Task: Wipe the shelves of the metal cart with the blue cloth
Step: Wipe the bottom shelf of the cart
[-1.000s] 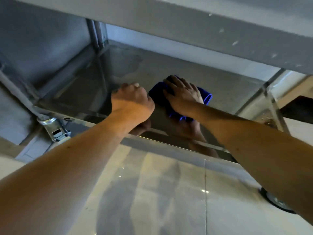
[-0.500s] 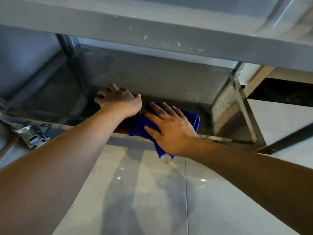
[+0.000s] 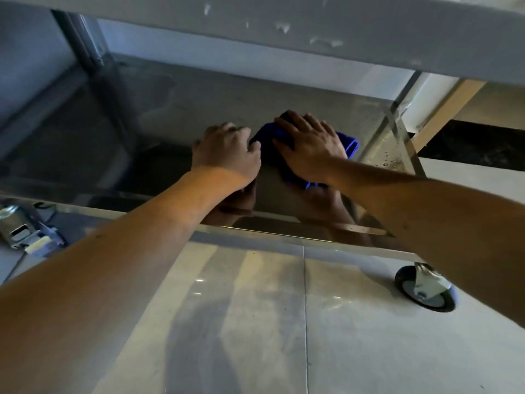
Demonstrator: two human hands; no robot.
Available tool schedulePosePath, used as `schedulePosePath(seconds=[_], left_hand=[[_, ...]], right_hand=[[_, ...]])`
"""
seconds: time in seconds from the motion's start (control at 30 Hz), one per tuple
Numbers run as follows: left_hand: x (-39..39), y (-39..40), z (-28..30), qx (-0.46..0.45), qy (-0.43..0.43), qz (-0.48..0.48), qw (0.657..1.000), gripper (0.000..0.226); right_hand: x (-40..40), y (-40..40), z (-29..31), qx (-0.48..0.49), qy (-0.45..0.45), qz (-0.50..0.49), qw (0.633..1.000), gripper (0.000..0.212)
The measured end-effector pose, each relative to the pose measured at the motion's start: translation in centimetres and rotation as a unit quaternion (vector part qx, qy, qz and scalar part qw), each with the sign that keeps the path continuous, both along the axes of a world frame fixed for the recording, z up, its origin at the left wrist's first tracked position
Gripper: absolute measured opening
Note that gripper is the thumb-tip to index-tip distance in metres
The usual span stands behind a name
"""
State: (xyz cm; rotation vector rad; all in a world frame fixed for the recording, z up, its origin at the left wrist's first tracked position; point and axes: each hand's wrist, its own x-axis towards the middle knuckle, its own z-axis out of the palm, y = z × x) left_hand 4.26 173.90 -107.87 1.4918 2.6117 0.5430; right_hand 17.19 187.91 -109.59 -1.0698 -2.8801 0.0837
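Observation:
The metal cart's bottom shelf (image 3: 181, 115) is a shiny steel sheet that mirrors my arms. My right hand (image 3: 311, 147) lies flat with spread fingers on the folded blue cloth (image 3: 350, 145), pressing it onto the shelf right of centre. Most of the cloth is hidden under that hand. My left hand (image 3: 225, 152) rests on the shelf just left of the cloth, fingers curled, its fingertips touching the cloth's left edge. The upper shelf's front edge (image 3: 284, 32) runs across the top of the view.
A caster wheel (image 3: 426, 288) stands at the cart's front right corner and a caster bracket (image 3: 22, 230) at the front left. Cart posts rise at back left (image 3: 85, 44) and right (image 3: 397, 109). Glossy floor tiles (image 3: 255, 322) lie in front.
My right hand has slid the cloth from the shelf's front edge back onto the shelf, farther in and to the right. My left hand stays beside it.

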Motion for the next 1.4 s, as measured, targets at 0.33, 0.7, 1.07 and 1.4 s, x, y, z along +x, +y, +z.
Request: schedulePosePath(seconds=[0.33,0.7,1.07,1.4], left_hand=[[0.4,-1.9,0.0,0.01,0.083,-0.05,0.995,0.031],[-0.2,-0.8,2.3,-0.13,0.015,-0.067,0.989,0.023],[1.2,-1.1,4.8,-0.203,-0.065,-0.077,0.974,0.022],[6.9,1.0,3.4,-0.163,0.023,-0.082,0.983,0.037]], right_hand=[[-5.8,10.5,0.7,-0.023,-0.007,-0.088,0.996,0.062],[-1.1,3.3,0.2,-0.001,0.019,-0.042,0.999,0.063],[8.4,-9.3,1.0,-0.066,-0.032,0.011,0.997,0.062],[14.7,-11.8,0.5,-0.052,-0.018,-0.071,0.996,0.062]])
